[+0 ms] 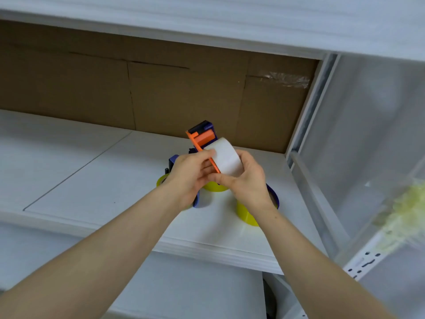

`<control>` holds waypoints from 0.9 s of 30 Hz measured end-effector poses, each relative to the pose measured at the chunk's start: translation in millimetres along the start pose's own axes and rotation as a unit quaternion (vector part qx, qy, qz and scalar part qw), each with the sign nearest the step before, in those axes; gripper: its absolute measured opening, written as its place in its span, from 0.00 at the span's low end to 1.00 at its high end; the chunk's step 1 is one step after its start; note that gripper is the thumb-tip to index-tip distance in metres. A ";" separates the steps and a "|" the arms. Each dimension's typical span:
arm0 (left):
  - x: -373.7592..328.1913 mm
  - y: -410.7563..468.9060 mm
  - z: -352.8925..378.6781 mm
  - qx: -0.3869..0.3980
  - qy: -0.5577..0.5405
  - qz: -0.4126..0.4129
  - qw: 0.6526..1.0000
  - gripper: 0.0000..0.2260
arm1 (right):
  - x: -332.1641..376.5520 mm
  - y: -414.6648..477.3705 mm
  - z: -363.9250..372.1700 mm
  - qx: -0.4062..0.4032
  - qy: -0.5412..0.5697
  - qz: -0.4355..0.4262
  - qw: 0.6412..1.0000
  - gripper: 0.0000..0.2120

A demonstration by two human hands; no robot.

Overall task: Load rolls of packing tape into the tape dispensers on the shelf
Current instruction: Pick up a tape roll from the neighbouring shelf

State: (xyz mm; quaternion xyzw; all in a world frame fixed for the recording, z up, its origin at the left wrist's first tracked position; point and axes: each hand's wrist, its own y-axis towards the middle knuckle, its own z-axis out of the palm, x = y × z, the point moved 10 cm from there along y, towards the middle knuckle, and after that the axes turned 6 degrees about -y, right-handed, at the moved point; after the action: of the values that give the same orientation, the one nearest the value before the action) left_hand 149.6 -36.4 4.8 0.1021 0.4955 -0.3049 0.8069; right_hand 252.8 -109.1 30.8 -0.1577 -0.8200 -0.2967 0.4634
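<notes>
The left hand [190, 172] and right hand [247, 181] are meeting above the shelf [92, 176], well in from its front edge, which is running under both forearms. The left hand is curling its fingers round the orange dispenser [202, 137], thumb lying at the rim of the white roll [226, 157]. The right hand is wrapping round that roll from the far side, its thumb pressing underneath. The roll is sitting against the dispenser's orange side plate, held up off the shelf.

The cardboard back [161, 93] is standing just behind the dispenser, the upper shelf [207, 19] is hanging overhead, and the upright [305, 111] is closing the right side nearby. Leftward the shelf is stretching wide.

Counted: one orange dispenser, one white roll, and three yellow rolls [247, 216] showing in part below the hands. Blue dispenser parts [173, 161] are peeking out in two spots, by the left hand and by the right wrist.
</notes>
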 end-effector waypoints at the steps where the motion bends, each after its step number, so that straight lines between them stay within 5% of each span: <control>1: 0.7 1.0 -0.3 0.002 -0.029 -0.004 1.000 0.12 | -1.0 0.0 1.6 0.009 0.021 0.004 1.000 0.26; 12: -13.5 4.7 -5.6 -0.009 -0.009 0.055 0.998 0.06 | -19.7 4.1 2.3 0.004 0.243 0.087 0.966 0.06; 22: -39.1 -11.1 -11.3 -0.077 0.093 0.172 0.978 0.07 | -5.1 5.6 -13.2 -0.053 0.050 0.002 0.997 0.12; 27: -41.3 -8.4 -31.4 -0.145 0.052 0.135 0.979 0.05 | -12.8 1.8 -12.8 -0.027 0.068 0.015 0.997 0.08</control>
State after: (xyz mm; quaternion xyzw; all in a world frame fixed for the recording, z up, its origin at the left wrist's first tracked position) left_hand 108.2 -12.2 26.1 0.0656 0.5574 -0.1120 0.8200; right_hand 269.0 -115.6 25.5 -0.1619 -0.7754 -0.3221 0.5184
